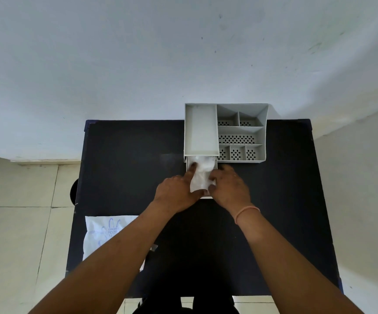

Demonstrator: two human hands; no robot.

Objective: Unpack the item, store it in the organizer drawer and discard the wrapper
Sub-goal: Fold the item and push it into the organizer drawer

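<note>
A grey desk organizer (242, 130) stands at the far side of a black table (127, 168). Its drawer (215, 163) is pulled out toward me under the left tray. A white, crinkled plastic-wrapped item (201, 175) lies in the drawer. My left hand (174, 193) presses its index finger on the item's left side. My right hand (231, 186) touches the item's right edge with curled fingers. A white printed wrapper (106, 234) lies flat at the table's near left, partly hidden by my left forearm.
The organizer has several perforated compartments (238, 139) on its right side and a plain tray (200, 130) on the left. A white wall rises behind the table. Tiled floor shows on both sides, with a dark round object (73, 192) at the table's left edge.
</note>
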